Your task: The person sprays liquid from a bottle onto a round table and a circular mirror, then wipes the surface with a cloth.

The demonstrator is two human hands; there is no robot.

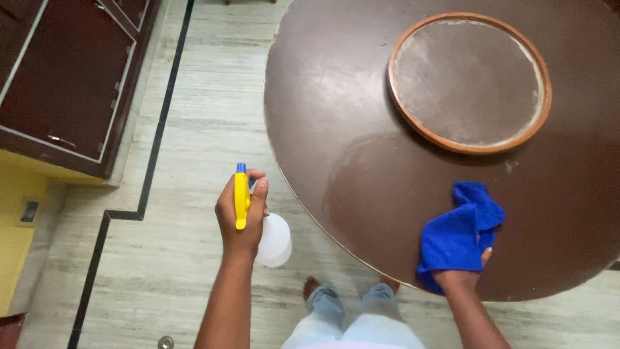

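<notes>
Head view: a person stands at the edge of a round brown table, both arms out in front. The left hand is clenched around a spray bottle with a yellow trigger head, held off the table's rim over the pale tiled floor; the bottle's long axis runs from the white body near the wrist to the blue nozzle pointing up and away. Well to its right, the right hand grips a bunched blue cloth pressed flat on the tabletop, the cloth lying just ahead of the fingers. Beyond the cloth sits a round wooden-rimmed tray. Dark cabinets stand far left.
</notes>
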